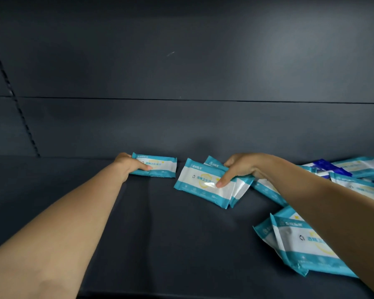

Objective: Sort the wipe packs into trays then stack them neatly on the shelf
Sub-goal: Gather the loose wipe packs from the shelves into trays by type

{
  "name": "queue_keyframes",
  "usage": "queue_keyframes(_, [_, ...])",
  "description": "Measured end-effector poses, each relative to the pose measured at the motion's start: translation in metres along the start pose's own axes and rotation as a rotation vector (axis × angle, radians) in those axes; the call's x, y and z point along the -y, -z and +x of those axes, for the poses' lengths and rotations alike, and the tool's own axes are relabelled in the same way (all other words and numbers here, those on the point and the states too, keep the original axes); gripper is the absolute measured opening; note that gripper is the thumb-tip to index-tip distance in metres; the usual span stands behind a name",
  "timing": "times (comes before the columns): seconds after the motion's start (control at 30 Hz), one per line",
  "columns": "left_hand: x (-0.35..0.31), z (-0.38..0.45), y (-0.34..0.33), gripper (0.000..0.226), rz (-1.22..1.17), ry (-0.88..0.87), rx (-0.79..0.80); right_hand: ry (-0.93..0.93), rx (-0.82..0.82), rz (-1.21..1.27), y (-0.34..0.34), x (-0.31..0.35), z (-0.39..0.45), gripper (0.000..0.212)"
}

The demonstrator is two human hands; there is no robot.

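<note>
Teal-and-white wipe packs lie on a dark grey shelf [160,223]. My left hand [129,164] grips the left end of one pack [160,167] lying flat near the shelf's back wall. My right hand [239,167] holds a pack [201,186] in the middle, thumb pressed on its top face, fingers behind it. A second pack [241,189] lies directly under that one. More packs [298,242] lie at the right under my right forearm. No tray is in view.
A loose pile of several packs [358,175], one dark blue [330,168], spreads along the right back of the shelf. The dark back panel [181,72] rises behind, with a slotted upright [11,91] at the left.
</note>
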State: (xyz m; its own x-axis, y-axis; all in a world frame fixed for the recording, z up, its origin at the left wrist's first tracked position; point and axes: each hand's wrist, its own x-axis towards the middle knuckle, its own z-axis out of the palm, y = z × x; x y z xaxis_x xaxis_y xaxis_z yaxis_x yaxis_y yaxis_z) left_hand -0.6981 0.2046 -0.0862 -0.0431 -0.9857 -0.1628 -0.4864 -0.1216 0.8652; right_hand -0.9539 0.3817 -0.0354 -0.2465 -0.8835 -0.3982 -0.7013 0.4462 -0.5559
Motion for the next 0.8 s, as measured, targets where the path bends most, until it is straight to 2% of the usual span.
queue_keyframes(0.17, [0.006, -0.028, 0.009, 0.038, -0.238, -0.009, 0.083, 0.019, -0.063, 0.228, -0.012, 0.004, -0.015, 0.037])
queue_keyframes(0.23, [0.008, -0.044, 0.013, 0.031, -0.303, -0.019, 0.146, 0.027, -0.065, 0.283, -0.016, 0.007, -0.026, 0.042])
queue_keyframes(0.5, [0.037, -0.131, 0.074, 0.023, -0.393, -0.125, 0.362, 0.078, -0.048, 0.456, -0.069, 0.044, -0.118, 0.04])
queue_keyframes(0.63, [0.067, -0.181, 0.114, 0.036, -0.445, -0.159, 0.469, 0.099, -0.13, 0.547, -0.122, 0.06, -0.18, 0.037])
queue_keyframes(0.8, [0.125, -0.245, 0.162, 0.045, -0.465, -0.131, 0.503, 0.056, -0.226, 0.696, -0.203, 0.065, -0.246, 0.037])
